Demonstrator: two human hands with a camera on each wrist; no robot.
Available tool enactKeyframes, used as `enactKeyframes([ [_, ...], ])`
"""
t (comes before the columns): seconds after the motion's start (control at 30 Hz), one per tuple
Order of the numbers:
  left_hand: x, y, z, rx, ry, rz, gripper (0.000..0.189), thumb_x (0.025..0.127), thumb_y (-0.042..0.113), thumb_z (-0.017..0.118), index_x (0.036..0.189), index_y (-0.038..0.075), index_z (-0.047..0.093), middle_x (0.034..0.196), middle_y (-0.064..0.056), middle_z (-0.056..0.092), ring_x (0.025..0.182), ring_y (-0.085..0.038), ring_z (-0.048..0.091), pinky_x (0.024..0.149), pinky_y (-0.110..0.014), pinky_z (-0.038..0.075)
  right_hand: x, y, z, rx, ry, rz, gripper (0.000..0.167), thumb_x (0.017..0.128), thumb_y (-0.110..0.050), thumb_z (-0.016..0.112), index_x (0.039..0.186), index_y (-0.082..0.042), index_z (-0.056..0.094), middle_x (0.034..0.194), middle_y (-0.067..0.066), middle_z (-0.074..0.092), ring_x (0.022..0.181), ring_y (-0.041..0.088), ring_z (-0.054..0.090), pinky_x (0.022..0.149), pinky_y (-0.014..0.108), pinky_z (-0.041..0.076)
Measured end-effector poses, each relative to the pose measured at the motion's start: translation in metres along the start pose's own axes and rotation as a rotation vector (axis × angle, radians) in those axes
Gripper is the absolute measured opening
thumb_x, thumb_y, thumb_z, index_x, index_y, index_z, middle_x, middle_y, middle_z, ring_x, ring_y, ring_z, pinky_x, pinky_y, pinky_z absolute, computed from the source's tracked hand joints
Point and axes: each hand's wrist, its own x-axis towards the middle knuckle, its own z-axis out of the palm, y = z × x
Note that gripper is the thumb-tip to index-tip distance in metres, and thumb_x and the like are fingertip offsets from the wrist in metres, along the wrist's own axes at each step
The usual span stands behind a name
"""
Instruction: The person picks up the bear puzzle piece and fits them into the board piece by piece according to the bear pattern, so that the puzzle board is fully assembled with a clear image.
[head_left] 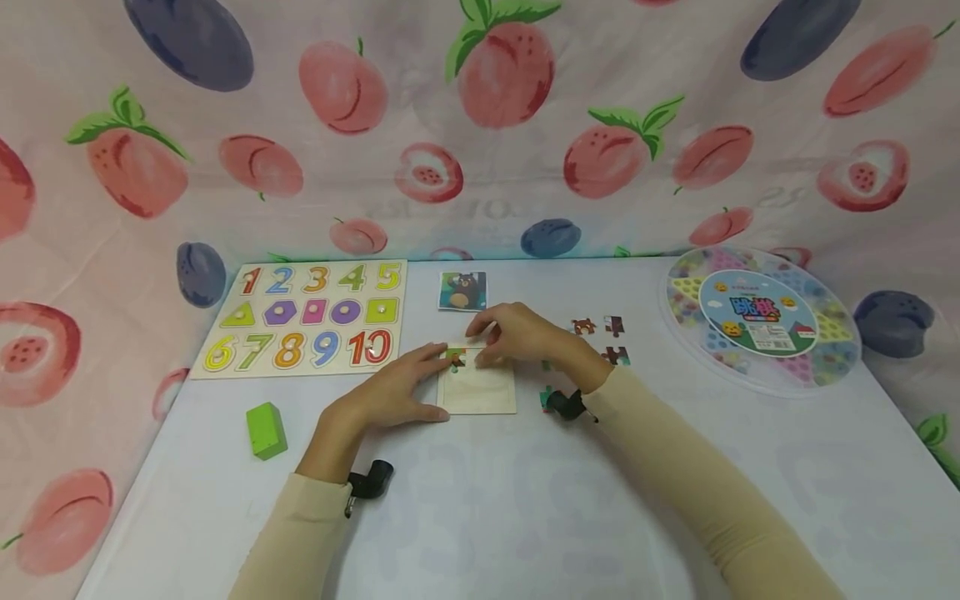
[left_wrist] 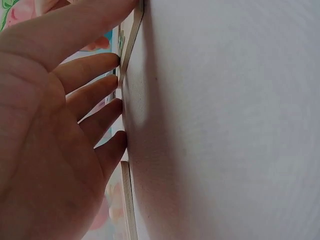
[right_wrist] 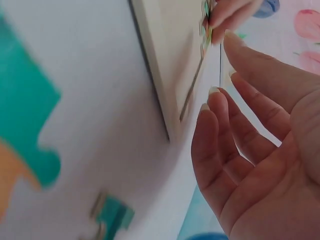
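A square wooden puzzle tray (head_left: pixel 480 396) lies between both hands, with one jigsaw piece (head_left: pixel 456 358) in its far left corner. Along the tray's left side rests my left hand (head_left: pixel 393 387), thumb by the near corner and fingers reaching the far left piece. In the left wrist view those fingers (left_wrist: pixel 92 92) are spread and nearly straight. My right hand (head_left: pixel 517 333) is over the tray's far edge. Its fingers (right_wrist: pixel 227 135) are loosely bent in the right wrist view, nothing showing between them and the thumb. Loose bear-picture pieces (head_left: pixel 583 326) lie to its right.
A green piece (head_left: pixel 547 398) lies right of the tray, under the right wrist. Behind the tray is a bear picture card (head_left: pixel 462 290). Farther left are a number board (head_left: pixel 401 283) and a green block (head_left: pixel 266 431). A round game box (head_left: pixel 757 312) sits at back right.
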Motion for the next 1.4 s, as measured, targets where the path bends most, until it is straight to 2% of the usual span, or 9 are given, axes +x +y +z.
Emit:
enactKeyframes([
  [0.27,0.000,0.003,-0.001,-0.003,0.004,-0.009,0.083,0.083,0.035,0.084,0.154,0.014,0.046,0.169,-0.005,0.031,0.159,-0.033,0.025,0.128,-0.055,0.028,-0.019,0.011,-0.022,0.000,0.051,-0.013,0.040,0.092,-0.023,0.077,0.130,-0.012,0.068,0.132,0.006,0.069,0.119,0.025,0.064,0.096,0.041,0.058],
  [0.67,0.001,0.004,-0.001,-0.019,-0.001,-0.008,0.084,0.082,0.032,0.086,0.154,0.010,0.046,0.171,-0.007,0.027,0.160,-0.033,0.023,0.130,-0.053,0.025,-0.049,0.048,-0.044,-0.047,0.172,0.020,0.041,0.091,-0.022,0.078,0.129,-0.009,0.069,0.136,0.013,0.066,0.130,0.033,0.057,0.109,0.054,0.049],
  [0.97,0.001,0.004,-0.001,-0.025,-0.007,-0.037,0.085,0.081,0.032,0.087,0.154,0.013,0.047,0.171,-0.005,0.027,0.160,-0.033,0.024,0.129,-0.053,0.026,-0.063,0.075,-0.050,-0.092,0.208,0.052,0.042,0.091,-0.021,0.078,0.131,-0.009,0.068,0.138,0.014,0.065,0.136,0.036,0.054,0.114,0.057,0.045],
  [1.23,0.000,0.003,-0.001,-0.028,-0.005,-0.041,0.085,0.081,0.032,0.086,0.154,0.014,0.046,0.171,-0.004,0.027,0.160,-0.033,0.023,0.129,-0.054,0.026,-0.072,0.091,-0.058,-0.046,0.227,0.122,0.045,0.091,-0.019,0.078,0.133,-0.009,0.064,0.143,0.017,0.061,0.141,0.039,0.048,0.116,0.060,0.040],
  [1.4,0.001,0.003,-0.001,-0.026,-0.004,-0.032,0.084,0.081,0.033,0.086,0.153,0.014,0.047,0.171,-0.005,0.027,0.159,-0.033,0.024,0.129,-0.053,0.026,-0.075,0.105,-0.059,-0.057,0.238,0.091,0.045,0.088,-0.016,0.080,0.129,-0.005,0.065,0.137,0.019,0.064,0.135,0.038,0.053,0.115,0.058,0.042],
])
